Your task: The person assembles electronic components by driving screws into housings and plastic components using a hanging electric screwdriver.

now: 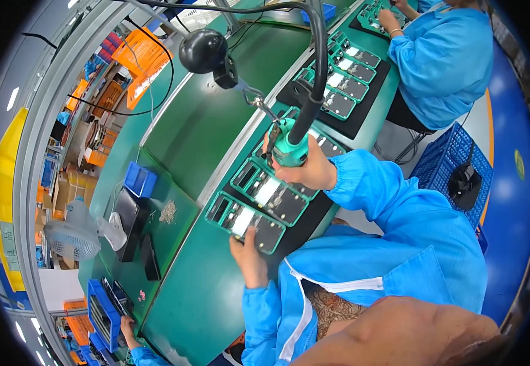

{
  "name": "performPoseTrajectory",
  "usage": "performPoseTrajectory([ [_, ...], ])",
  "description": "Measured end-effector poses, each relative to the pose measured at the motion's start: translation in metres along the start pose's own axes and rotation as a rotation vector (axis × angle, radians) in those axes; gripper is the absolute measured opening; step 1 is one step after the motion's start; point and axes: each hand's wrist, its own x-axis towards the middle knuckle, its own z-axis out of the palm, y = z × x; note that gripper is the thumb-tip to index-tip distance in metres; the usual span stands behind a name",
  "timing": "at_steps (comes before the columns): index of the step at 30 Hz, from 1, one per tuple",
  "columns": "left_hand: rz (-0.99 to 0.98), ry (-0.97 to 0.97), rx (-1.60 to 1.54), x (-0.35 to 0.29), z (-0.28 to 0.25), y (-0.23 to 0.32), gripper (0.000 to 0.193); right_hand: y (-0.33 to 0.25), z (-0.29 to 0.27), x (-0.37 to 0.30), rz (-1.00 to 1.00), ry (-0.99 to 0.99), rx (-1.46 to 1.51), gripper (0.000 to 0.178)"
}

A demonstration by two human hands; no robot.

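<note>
My right hand (313,171) is wrapped round a teal power screwdriver (290,146), which hangs from a metal hook. The screwdriver stands over a row of green-rimmed frames; its tip is hidden behind the hand and tool. My left hand (249,261) grips the edge of the nearest green frame (245,221), one digit on top and the others at its rim. That frame holds a dark panel with a bright white rectangle and small parts. Beside it lies a similar green frame (271,190), and more continue under my right hand.
A black balancer ball (204,51) and thick dark hose (320,61) hang over the bench. Left are a blue bin (140,179), a heap of small screws (168,211), a black box (132,222) and a fan (72,232). Co-workers sit top right and lower left. A blue crate (454,161) stands right.
</note>
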Motion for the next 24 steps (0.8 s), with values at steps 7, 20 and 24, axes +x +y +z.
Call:
performPoseTrajectory([
  [7, 0.013, 0.177, 0.186, 0.001, 0.004, 0.006, 0.040, 0.029, -0.150, 0.064, -0.177, 0.060, -0.146, 0.049],
  [20, 0.288, 0.502, 0.927, -0.001, 0.026, -0.032, 0.061, 0.098, -0.140, 0.091, 0.110, -0.120, 0.042, 0.034],
  [24, 0.264, 0.493, 0.939, 0.005, 0.030, -0.029, 0.064, 0.104, -0.130, 0.084, 0.195, -0.133, -0.007, 0.034],
])
